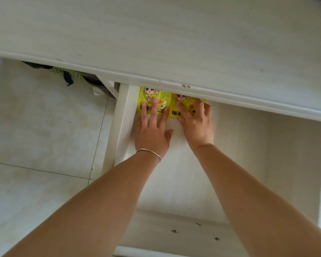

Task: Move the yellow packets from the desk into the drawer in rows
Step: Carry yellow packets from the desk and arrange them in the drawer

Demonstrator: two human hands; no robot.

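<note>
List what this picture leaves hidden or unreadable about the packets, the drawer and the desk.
Head view only:
- Far ends of both yellow packets: under the desk front edge.
- Packet print: partly covered by the left hand and right hand resting flat on them.
- Back of the drawer: under the desktop, so any further packets are unseen.
- Rest of the desktop: cut off by the frame.
</note>
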